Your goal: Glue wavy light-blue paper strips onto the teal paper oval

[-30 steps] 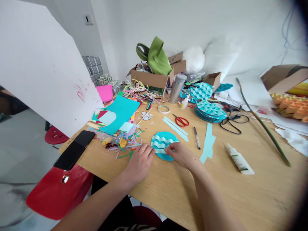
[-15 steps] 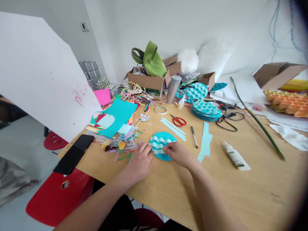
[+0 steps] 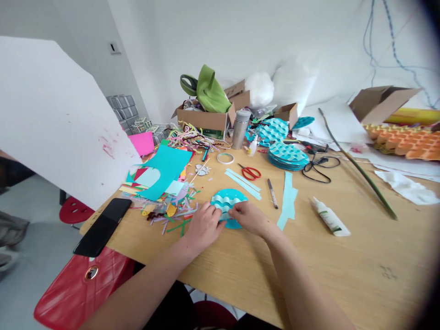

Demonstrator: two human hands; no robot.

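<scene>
A turquoise paper circle (image 3: pixel 222 192) lies on the table, crossed by pale blue wavy paper strips. My left hand (image 3: pixel 206 224) bends over its lower left side, with fingers and thumb closing on the left end of the lowest pale paper strip (image 3: pixel 225 215). At the circle's right side, my right hand (image 3: pixel 249 217) pinches the same strip between thumb and curled fingers. The fingertips partly hide the strip's ends. Beyond the circle lie loose pale blue strips (image 3: pixel 242 183) and red-handled scissors (image 3: pixel 250 173).
To the right are a pen (image 3: pixel 272 194), pale paper scraps (image 3: pixel 288 201), a glue bottle (image 3: pixel 330 217) and a green stick (image 3: pixel 359 165). Finished-looking wavy discs (image 3: pixel 288 156) are stacked behind. Paper scraps (image 3: pixel 172 208) and a black phone (image 3: pixel 103 227) lie left.
My left hand has shifted inward over the circle's lower edge, nearer my right hand. My right hand keeps its pinch. The whole view has swung slightly to the right.
</scene>
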